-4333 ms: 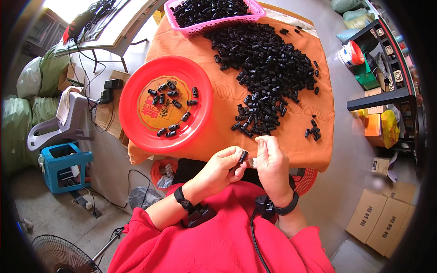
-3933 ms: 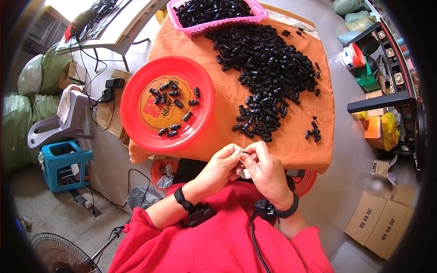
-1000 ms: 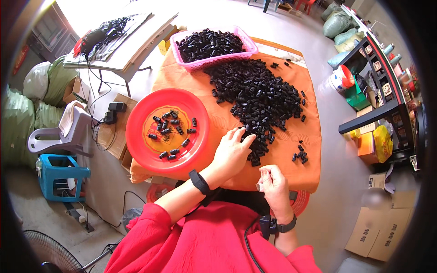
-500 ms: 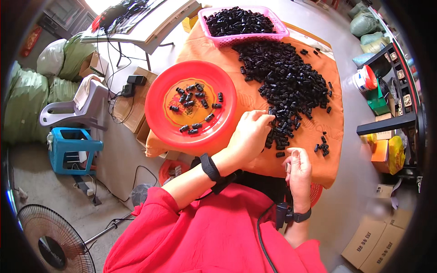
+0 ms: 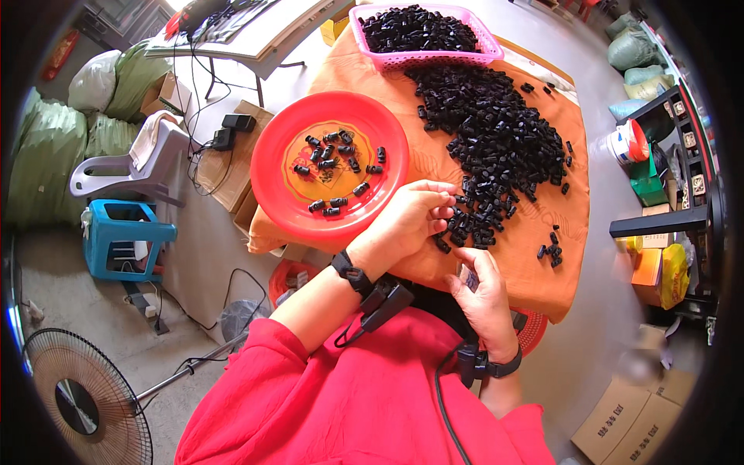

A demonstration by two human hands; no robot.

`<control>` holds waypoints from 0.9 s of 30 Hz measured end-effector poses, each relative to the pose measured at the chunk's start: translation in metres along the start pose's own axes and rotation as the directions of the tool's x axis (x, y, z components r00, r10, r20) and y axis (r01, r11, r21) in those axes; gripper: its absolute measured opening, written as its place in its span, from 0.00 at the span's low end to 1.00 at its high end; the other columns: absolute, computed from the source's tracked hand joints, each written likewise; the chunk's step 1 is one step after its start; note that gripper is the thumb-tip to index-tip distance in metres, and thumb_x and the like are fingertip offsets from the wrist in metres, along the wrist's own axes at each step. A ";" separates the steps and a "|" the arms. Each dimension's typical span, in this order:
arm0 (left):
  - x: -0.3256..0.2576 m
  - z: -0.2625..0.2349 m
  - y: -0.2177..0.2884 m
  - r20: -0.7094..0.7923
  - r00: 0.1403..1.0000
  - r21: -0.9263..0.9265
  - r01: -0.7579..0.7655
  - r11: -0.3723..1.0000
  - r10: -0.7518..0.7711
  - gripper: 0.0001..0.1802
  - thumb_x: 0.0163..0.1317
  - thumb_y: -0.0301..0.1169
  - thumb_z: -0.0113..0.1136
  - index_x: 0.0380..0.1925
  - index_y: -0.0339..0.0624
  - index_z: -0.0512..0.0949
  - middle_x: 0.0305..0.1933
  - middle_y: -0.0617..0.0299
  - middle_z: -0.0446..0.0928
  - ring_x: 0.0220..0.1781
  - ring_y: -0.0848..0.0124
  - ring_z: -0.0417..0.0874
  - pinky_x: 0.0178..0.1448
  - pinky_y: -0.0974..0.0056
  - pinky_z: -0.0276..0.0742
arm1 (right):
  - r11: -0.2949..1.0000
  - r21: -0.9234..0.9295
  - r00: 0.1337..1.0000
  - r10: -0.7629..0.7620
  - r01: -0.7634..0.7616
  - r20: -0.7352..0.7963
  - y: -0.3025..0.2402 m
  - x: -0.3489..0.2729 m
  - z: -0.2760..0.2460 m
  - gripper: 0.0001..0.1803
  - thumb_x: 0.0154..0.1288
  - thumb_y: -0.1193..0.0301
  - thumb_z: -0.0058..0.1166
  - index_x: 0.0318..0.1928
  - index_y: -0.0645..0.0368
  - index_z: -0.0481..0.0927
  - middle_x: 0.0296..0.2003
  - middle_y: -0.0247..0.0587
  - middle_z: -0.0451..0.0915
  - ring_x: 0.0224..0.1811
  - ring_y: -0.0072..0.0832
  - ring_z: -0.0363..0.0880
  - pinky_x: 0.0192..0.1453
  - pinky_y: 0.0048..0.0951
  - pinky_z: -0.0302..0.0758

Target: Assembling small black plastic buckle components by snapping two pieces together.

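A big heap of small black plastic parts (image 5: 496, 147) lies on an orange cloth-covered table (image 5: 535, 256). My left hand (image 5: 415, 217) reaches over the near edge of the heap, fingers curled onto the parts; whether it holds one I cannot tell. My right hand (image 5: 482, 291) hovers by the table's near edge, pinching a small pale piece between thumb and fingers. A red round tray (image 5: 294, 201) to the left holds several black parts. A pink basket (image 5: 473, 56) at the far end is full of the same parts.
A small cluster of loose parts (image 5: 552, 252) lies near the right edge. On the floor stand a blue stool (image 5: 120, 236), a grey chair (image 5: 132, 167), a fan (image 5: 81, 399), cardboard boxes (image 5: 624, 418) and green sacks (image 5: 46, 155). A shelf (image 5: 674, 225) stands at right.
Earlier both hands worked a part together near my chest. Then my left hand reached out to the heap's near edge, where it stays; my right hand stayed low by the table edge.
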State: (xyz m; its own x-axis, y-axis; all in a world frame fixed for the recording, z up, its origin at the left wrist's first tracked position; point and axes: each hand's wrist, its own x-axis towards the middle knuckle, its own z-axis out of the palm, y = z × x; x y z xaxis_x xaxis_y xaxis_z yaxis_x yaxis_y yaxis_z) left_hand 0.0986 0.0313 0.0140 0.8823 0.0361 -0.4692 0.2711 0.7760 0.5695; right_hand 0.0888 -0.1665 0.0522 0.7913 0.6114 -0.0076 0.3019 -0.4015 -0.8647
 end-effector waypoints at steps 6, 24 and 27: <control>-0.026 0.003 -0.009 0.013 0.935 0.697 -0.263 0.667 0.355 0.08 0.66 0.28 0.58 0.44 0.44 0.80 0.40 0.61 0.78 0.38 0.69 0.78 0.44 0.66 0.76 | 0.995 0.087 0.997 0.056 -0.050 -0.060 0.017 0.007 -0.014 0.10 0.63 0.82 0.59 0.44 0.64 0.76 0.40 0.38 0.74 0.35 0.25 0.72 0.43 0.25 0.72; -0.052 0.012 -0.025 0.114 0.960 0.816 -0.237 0.528 0.254 0.09 0.65 0.33 0.62 0.41 0.42 0.80 0.37 0.62 0.78 0.41 0.67 0.80 0.47 0.65 0.77 | 0.971 0.200 0.989 0.140 -0.129 -0.041 0.038 0.014 -0.034 0.06 0.66 0.81 0.56 0.44 0.65 0.78 0.38 0.34 0.74 0.32 0.18 0.68 0.38 0.22 0.70; -0.062 0.009 -0.017 0.011 0.995 0.392 0.090 0.916 -0.102 0.13 0.74 0.37 0.54 0.48 0.38 0.77 0.39 0.68 0.78 0.39 0.79 0.80 0.44 0.71 0.77 | 0.971 0.208 0.993 0.120 -0.118 0.003 0.039 0.012 -0.034 0.08 0.70 0.80 0.53 0.48 0.63 0.79 0.32 0.25 0.67 0.30 0.11 0.65 0.36 0.15 0.67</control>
State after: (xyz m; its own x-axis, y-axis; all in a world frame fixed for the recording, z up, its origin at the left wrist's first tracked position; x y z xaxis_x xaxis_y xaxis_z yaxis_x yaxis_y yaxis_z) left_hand 0.0425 0.0103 0.0392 0.8542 -0.0500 -0.5176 0.4781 0.4668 0.7440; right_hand 0.1285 -0.1979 0.0358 0.8201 0.5610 -0.1126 0.0895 -0.3201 -0.9432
